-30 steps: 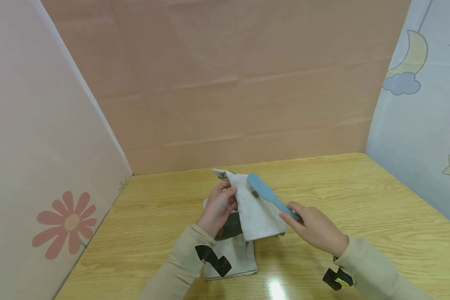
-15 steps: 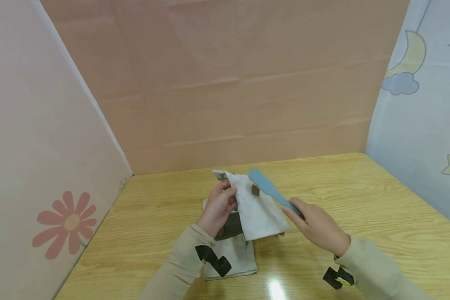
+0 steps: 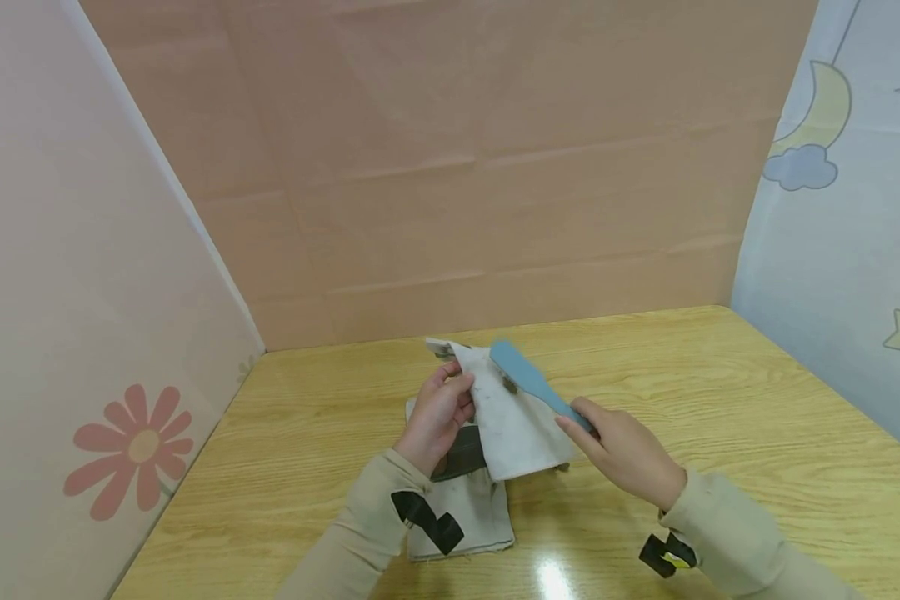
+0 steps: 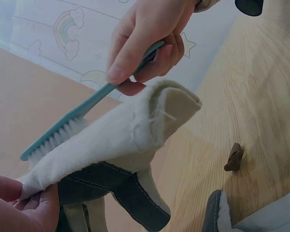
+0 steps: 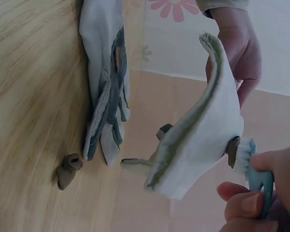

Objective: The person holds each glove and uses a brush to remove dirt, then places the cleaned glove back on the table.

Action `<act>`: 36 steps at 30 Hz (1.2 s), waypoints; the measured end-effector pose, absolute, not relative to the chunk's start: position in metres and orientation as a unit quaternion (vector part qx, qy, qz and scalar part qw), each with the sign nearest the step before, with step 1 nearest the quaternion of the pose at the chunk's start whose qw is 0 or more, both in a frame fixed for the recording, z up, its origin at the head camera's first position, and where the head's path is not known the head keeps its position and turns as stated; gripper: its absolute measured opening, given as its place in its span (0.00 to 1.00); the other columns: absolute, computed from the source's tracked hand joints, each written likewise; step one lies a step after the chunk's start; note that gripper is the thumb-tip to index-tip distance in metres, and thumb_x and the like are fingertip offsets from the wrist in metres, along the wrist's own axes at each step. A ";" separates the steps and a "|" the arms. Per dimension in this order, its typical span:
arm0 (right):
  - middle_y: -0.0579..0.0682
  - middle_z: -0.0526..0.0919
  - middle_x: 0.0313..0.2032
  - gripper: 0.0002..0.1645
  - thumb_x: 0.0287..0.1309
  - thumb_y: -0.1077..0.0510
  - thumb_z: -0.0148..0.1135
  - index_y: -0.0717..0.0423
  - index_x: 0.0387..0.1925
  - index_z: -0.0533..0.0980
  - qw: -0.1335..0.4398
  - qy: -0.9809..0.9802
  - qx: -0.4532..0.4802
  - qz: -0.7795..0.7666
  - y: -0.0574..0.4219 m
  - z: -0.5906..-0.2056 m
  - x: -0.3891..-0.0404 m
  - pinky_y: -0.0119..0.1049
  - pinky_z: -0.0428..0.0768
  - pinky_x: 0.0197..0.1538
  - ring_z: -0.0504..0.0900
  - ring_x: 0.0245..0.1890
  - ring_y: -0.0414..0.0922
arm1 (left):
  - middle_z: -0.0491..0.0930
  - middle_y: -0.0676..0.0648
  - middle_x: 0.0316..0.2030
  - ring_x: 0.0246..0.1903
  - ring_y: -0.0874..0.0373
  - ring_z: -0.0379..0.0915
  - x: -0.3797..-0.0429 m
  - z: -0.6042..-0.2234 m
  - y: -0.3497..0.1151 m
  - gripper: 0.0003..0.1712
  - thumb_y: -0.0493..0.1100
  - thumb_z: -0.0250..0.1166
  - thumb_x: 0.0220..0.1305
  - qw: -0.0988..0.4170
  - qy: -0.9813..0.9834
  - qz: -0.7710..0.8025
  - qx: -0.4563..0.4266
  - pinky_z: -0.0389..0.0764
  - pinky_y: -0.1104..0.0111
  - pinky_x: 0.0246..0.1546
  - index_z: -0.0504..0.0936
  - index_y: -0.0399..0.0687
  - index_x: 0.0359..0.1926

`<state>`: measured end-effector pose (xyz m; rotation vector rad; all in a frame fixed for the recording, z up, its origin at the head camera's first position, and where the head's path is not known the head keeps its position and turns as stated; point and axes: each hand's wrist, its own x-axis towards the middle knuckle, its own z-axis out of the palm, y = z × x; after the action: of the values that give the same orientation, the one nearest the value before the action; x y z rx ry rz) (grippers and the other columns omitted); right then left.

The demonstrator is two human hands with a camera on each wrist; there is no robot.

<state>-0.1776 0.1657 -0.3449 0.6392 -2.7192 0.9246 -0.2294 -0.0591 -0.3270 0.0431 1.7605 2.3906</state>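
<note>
My left hand [image 3: 437, 417] pinches a white canvas work glove [image 3: 521, 437] with dark grey patches, holding it raised above the table. In my right hand [image 3: 630, 454] is the handle of a light blue scrub brush [image 3: 534, 382]. White bristles [image 4: 60, 137] rest against the glove's pale side in the left wrist view. A brown clump [image 5: 233, 152] sticks to that side, right by the bristles, and the brush head partly hides it from above. Under the left forearm a second similar glove [image 3: 461, 529] lies on the table. The raised glove's fingers hang down in the left wrist view.
A small brown lump [image 4: 234, 157] lies on the wood-grain table [image 3: 307, 467] near the second glove. Behind the table stands a tan backdrop [image 3: 450, 208], with printed panels at the left and right. Black straps with small mounts circle both sleeves.
The brush lifted slightly up and right half a second ago, baring the brown clump. Now it is back down and left over it. The left hand and the glove stay nearly still.
</note>
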 end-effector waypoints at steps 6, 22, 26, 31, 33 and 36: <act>0.40 0.55 0.14 0.14 0.68 0.51 0.48 0.50 0.27 0.67 0.105 -0.922 0.215 0.303 0.172 -0.350 -0.175 0.25 0.56 0.19 0.48 0.13 0.30 | 0.76 0.51 0.37 0.33 0.68 0.76 -0.230 -0.327 -0.059 0.19 0.35 0.47 0.70 0.082 0.590 0.803 0.009 0.76 0.74 0.38 0.61 0.36 0.60; 0.40 0.55 0.14 0.13 0.68 0.51 0.47 0.50 0.27 0.66 0.081 -0.934 0.189 0.292 0.186 -0.353 -0.169 0.26 0.56 0.18 0.48 0.12 0.32 | 0.76 0.54 0.29 0.28 0.68 0.75 -0.233 -0.327 -0.059 0.16 0.33 0.46 0.69 0.072 0.572 0.817 0.006 0.74 0.75 0.32 0.62 0.34 0.57; 0.41 0.55 0.14 0.13 0.68 0.50 0.47 0.50 0.27 0.66 0.074 -0.938 0.180 0.288 0.188 -0.350 -0.168 0.26 0.56 0.18 0.49 0.12 0.32 | 0.75 0.53 0.30 0.28 0.68 0.74 -0.233 -0.327 -0.059 0.16 0.32 0.46 0.69 0.073 0.573 0.816 0.005 0.74 0.75 0.32 0.63 0.35 0.56; 0.40 0.55 0.14 0.14 0.68 0.49 0.48 0.50 0.28 0.67 0.065 -0.939 0.174 0.289 0.191 -0.347 -0.166 0.26 0.57 0.18 0.49 0.13 0.32 | 0.75 0.52 0.32 0.29 0.68 0.75 -0.233 -0.327 -0.060 0.16 0.33 0.46 0.69 0.073 0.575 0.815 0.005 0.74 0.75 0.33 0.62 0.35 0.56; 0.40 0.55 0.13 0.14 0.68 0.49 0.48 0.50 0.27 0.68 0.066 -0.939 0.173 0.289 0.192 -0.345 -0.165 0.26 0.57 0.18 0.49 0.12 0.32 | 0.75 0.52 0.33 0.30 0.68 0.75 -0.233 -0.328 -0.060 0.15 0.33 0.46 0.69 0.072 0.577 0.813 0.008 0.74 0.75 0.33 0.63 0.35 0.56; 0.40 0.55 0.13 0.14 0.68 0.50 0.48 0.50 0.27 0.68 0.075 -0.938 0.174 0.290 0.194 -0.344 -0.164 0.26 0.56 0.17 0.49 0.12 0.32 | 0.75 0.51 0.34 0.30 0.68 0.75 -0.233 -0.329 -0.061 0.15 0.33 0.47 0.69 0.072 0.581 0.811 0.010 0.75 0.75 0.34 0.63 0.35 0.55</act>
<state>-0.1643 0.1937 -0.3437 0.5231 -2.8144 0.8697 -0.2330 -0.0610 -0.3286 0.0313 1.7458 2.4352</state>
